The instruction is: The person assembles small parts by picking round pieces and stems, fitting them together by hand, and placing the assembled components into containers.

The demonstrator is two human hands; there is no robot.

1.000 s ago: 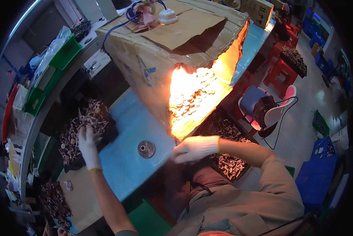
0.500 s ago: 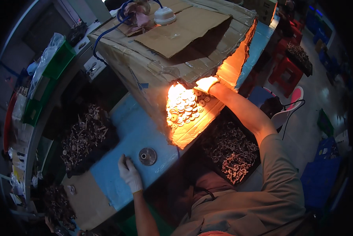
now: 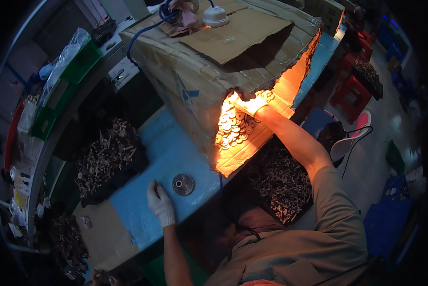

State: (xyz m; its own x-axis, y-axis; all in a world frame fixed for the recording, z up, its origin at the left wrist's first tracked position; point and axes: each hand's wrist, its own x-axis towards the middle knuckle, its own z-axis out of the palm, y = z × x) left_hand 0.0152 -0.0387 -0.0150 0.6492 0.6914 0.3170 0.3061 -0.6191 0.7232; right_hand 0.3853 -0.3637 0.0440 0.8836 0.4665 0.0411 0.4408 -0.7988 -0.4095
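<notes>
My left hand (image 3: 160, 206), in a white glove, rests on the blue tabletop (image 3: 164, 138) with its fingers loosely extended and nothing in them. Just right of its fingertips lies a round grey metal disc (image 3: 183, 184) with a raised, holed hub. My right hand (image 3: 250, 103), also gloved, reaches through the cut opening of a large cardboard box (image 3: 185, 76). It is over a pile of small round discs with centre holes (image 3: 233, 127), under strong orange light. Glare washes out its fingers, so their grip cannot be made out.
Dark trays of small metal parts stand at the left (image 3: 106, 159) and below the box opening (image 3: 285, 186). A white lamp fitting (image 3: 215, 16) with a blue cord sits on the box. Green bins (image 3: 82, 62) line the left side; red stools (image 3: 351, 93) stand at the right.
My right hand has moved left across the disc pile inside the box. The whole view has shifted slightly. My left hand stays beside the grey metal disc.
</notes>
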